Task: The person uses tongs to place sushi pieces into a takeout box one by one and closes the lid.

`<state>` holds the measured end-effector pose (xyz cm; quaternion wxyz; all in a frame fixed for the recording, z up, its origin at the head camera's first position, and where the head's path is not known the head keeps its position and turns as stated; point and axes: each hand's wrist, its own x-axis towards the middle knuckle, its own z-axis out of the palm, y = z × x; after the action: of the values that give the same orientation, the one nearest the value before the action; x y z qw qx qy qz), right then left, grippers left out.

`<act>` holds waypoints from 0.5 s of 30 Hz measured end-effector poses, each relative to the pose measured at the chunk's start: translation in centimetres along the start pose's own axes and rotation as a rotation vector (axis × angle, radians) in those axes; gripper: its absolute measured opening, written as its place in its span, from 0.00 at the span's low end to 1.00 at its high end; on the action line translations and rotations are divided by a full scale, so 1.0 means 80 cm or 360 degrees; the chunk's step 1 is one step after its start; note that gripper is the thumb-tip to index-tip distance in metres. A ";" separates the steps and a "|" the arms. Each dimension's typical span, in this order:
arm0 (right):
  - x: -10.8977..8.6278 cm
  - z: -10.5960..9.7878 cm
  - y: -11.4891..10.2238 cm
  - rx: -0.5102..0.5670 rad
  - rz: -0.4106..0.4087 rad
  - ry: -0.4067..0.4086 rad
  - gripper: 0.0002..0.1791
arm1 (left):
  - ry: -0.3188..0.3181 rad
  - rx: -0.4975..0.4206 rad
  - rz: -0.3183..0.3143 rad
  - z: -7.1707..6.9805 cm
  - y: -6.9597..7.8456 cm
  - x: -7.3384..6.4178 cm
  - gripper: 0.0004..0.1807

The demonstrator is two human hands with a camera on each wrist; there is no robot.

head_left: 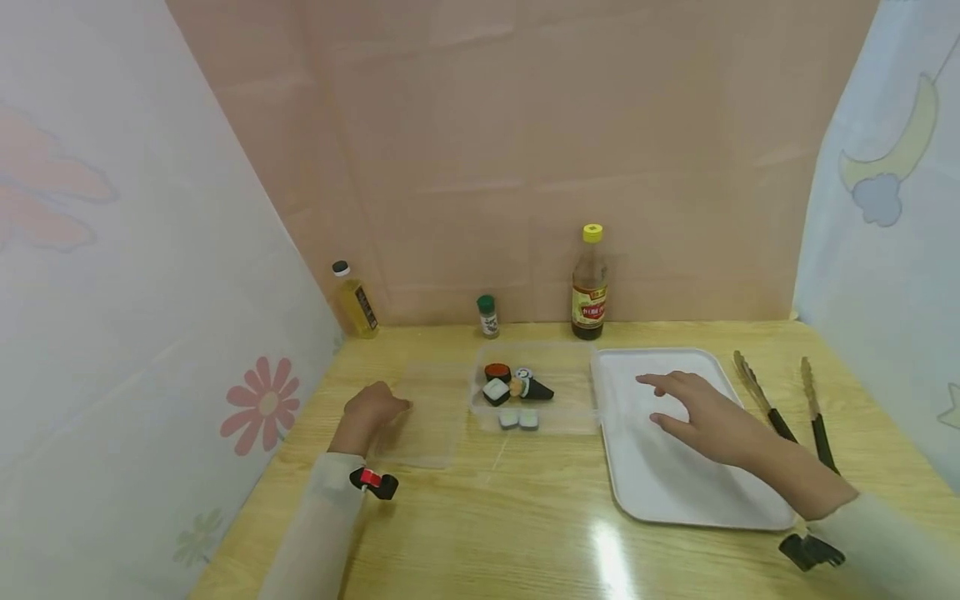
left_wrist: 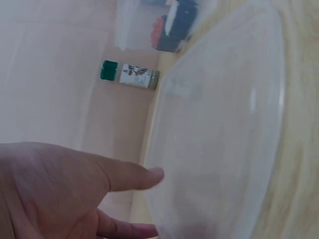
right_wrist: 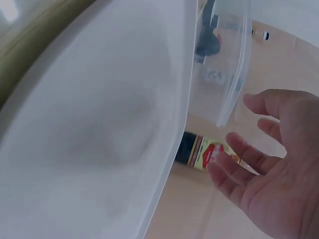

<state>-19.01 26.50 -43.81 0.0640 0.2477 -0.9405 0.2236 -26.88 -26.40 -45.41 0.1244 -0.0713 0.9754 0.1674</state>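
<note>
In the head view my left hand (head_left: 375, 403) is at the left edge of a clear plastic lid (head_left: 427, 437) and grips that edge. The left wrist view has the thumb (left_wrist: 144, 177) overlapping the lid's face, with another finger at its rim. My right hand (head_left: 701, 421) hovers over a white tray (head_left: 630, 483), fingers spread and slightly bent, holding nothing. Between the hands stands a clear plastic box (head_left: 573, 379). Inside are toy sushi pieces: a red-topped roll (head_left: 497, 372), a black-wrapped white piece (head_left: 496, 392) and a dark cone roll (head_left: 537, 390). Two small white-and-grey pieces (head_left: 519, 419) sit near the box's front wall.
An oil bottle (head_left: 358, 308), a green-capped spice jar (head_left: 488, 318) and a yellow-capped sauce bottle (head_left: 589, 296) line the back of the wooden table (head_left: 525, 533). Black-handled tongs (head_left: 821, 433) lie right of the tray. Patterned cloth walls (head_left: 187, 333) enclose both sides.
</note>
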 end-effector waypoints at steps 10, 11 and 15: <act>0.035 0.029 -0.033 0.0039 -0.0109 -0.0164 0.22 | -0.0139 0.0077 0.0003 0.001 -0.005 0.014 0.13; 0.037 0.031 -0.035 0.0041 -0.0110 -0.0175 0.20 | -0.0156 0.0072 0.0023 0.000 -0.006 0.016 0.09; 0.040 0.036 -0.039 0.0046 -0.0116 -0.0183 0.16 | -0.0209 0.0081 0.0122 -0.004 -0.007 0.021 0.02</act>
<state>-20.31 21.39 -44.44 0.0144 0.2952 -0.9296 0.2200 -28.47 -27.19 -45.70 0.1834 -0.0196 0.9711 0.1517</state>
